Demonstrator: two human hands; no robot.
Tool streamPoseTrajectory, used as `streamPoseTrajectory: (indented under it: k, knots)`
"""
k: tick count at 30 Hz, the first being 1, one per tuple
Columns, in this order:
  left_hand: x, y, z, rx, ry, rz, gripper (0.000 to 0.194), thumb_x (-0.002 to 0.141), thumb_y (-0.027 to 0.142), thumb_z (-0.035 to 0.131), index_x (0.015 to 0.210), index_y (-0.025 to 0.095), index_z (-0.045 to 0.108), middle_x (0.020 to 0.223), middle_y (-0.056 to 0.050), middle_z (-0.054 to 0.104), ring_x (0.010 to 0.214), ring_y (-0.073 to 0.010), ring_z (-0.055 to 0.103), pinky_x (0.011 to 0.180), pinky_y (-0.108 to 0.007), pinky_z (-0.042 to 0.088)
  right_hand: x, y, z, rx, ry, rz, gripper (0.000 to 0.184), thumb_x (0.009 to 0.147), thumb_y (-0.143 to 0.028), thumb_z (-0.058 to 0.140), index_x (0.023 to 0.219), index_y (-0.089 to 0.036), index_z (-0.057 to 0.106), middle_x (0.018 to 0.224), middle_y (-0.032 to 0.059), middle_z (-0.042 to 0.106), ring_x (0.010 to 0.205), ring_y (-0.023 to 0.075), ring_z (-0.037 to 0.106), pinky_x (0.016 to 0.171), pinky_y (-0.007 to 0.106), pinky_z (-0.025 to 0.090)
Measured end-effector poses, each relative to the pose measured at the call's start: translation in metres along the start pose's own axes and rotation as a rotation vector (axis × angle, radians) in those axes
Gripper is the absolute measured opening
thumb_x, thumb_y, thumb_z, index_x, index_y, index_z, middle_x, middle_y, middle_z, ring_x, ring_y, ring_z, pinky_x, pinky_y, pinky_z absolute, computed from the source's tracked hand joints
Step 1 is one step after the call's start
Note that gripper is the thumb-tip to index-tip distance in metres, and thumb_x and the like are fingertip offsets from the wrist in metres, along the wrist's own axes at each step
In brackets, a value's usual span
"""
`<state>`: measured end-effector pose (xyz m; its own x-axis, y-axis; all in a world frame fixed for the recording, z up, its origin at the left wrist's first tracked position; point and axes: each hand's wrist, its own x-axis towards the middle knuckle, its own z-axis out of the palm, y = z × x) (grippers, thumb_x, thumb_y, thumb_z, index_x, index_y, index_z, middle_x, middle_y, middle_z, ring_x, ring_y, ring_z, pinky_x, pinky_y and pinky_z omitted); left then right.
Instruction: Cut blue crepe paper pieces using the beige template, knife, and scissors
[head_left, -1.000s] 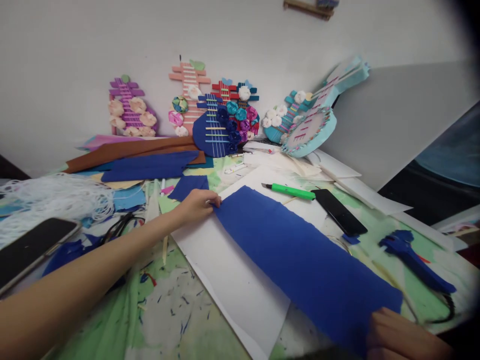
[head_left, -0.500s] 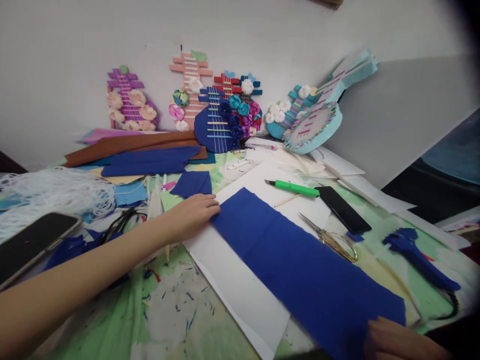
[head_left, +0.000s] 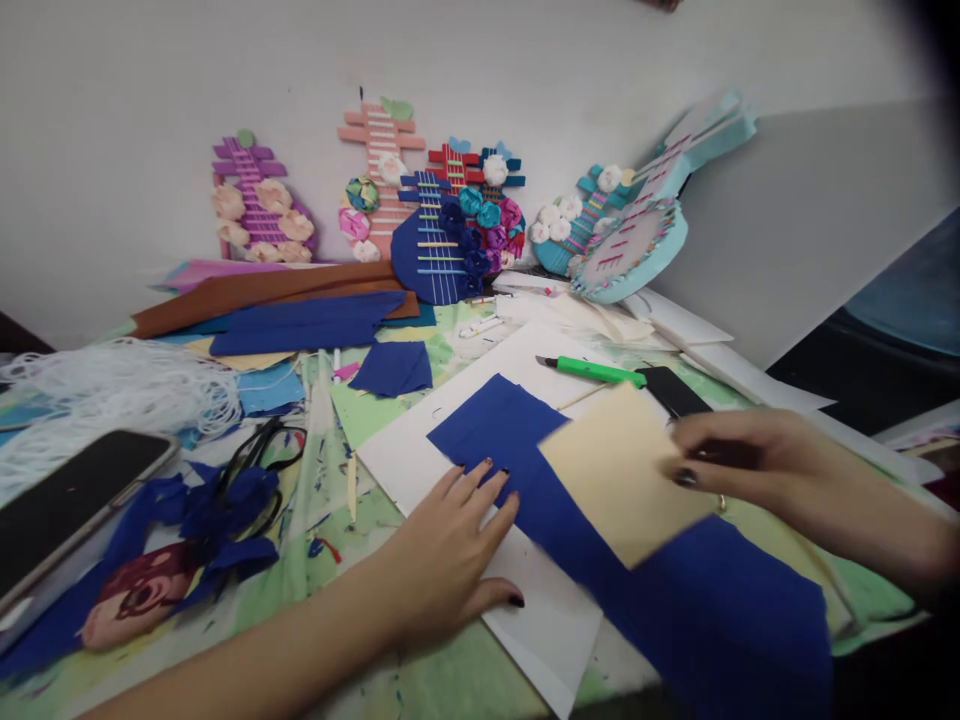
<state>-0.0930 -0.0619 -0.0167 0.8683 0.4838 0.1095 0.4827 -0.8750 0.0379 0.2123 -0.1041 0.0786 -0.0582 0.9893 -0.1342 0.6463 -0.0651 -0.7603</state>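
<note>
A long strip of dark blue crepe paper point(head_left: 720, 620) lies slantwise over a sheet of white paper point(head_left: 540, 610). My left hand point(head_left: 450, 560) rests palm down with fingers spread, its fingertips at the blue strip's left edge. A square of pale yellow paper point(head_left: 615, 480) is pinched at its right corner by my right hand point(head_left: 750, 465), which holds it over the middle of the strip. Beyond it are a green craft knife point(head_left: 600, 371) and a black phone point(head_left: 671, 392). The scissors are almost wholly hidden behind the right hand and yellow square.
Decorated guitar-shaped pieces, one of them dark blue point(head_left: 431, 245), lean along the wall. Brown paper point(head_left: 285, 290) and a blue square point(head_left: 394, 367) lie at the back. On the left are tangled white cord point(head_left: 127, 390), another phone point(head_left: 67, 510) and blue scraps point(head_left: 232, 500).
My left hand has slid nearer along the blue strip and spread its fingers. My right hand has left the strip's near end and now holds up the yellow square.
</note>
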Motion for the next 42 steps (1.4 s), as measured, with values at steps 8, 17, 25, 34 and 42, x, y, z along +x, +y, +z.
streamPoseTrajectory:
  k: [8,17,25,34,42]
  knots:
    - [-0.006,0.003,0.014,-0.041,0.102,-0.033,0.065,0.095,0.057,0.036,0.14,0.011,0.045,0.14,-0.02,0.051,0.131,-0.0379,0.045,0.108,-0.056,0.034,0.128,-0.006,0.089,0.143,-0.141,-0.214,0.026,0.076,-0.039,0.064,0.08,-0.014,0.068,0.068,0.0034,0.062,0.061,0.0145,0.054,0.057,0.027,0.041]
    - [-0.01,0.002,0.019,0.038,0.302,-0.027,0.057,0.096,0.05,0.039,0.128,0.007,0.056,0.13,-0.018,0.06,0.121,-0.0352,0.054,0.101,-0.049,0.042,0.146,0.019,0.116,0.051,-0.02,-0.227,0.024,0.079,-0.035,0.064,0.088,-0.014,0.068,0.065,0.0004,0.059,0.055,0.0112,0.049,0.05,0.023,0.037]
    - [-0.013,0.001,0.018,0.078,0.404,-0.128,0.064,0.085,0.058,0.053,0.12,0.005,0.062,0.12,-0.021,0.065,0.113,-0.0414,0.057,0.094,-0.051,0.043,0.134,0.015,0.118,-0.08,0.041,-0.287,0.022,0.086,-0.033,0.06,0.093,-0.014,0.068,0.061,-0.002,0.055,0.051,0.009,0.044,0.047,0.021,0.034]
    - [-0.013,-0.005,0.025,0.087,0.349,-0.209,0.084,0.084,0.068,0.042,0.13,-0.002,0.053,0.135,-0.028,0.053,0.117,-0.037,0.051,0.093,-0.046,0.033,0.127,0.007,0.12,-0.237,0.065,-0.401,0.018,0.091,-0.027,0.055,0.1,-0.015,0.065,0.062,-0.0029,0.052,0.05,0.0083,0.044,0.049,0.021,0.034]
    - [-0.016,-0.013,0.033,0.092,0.299,-0.19,0.089,0.08,0.074,0.042,0.134,0.004,0.051,0.136,-0.028,0.05,0.129,-0.0537,0.035,0.1,-0.063,0.023,0.124,0.009,0.117,-0.202,0.02,-0.466,0.026,0.082,-0.015,0.057,0.107,-0.015,0.065,0.066,-0.0027,0.054,0.05,0.0075,0.044,0.048,0.02,0.035]
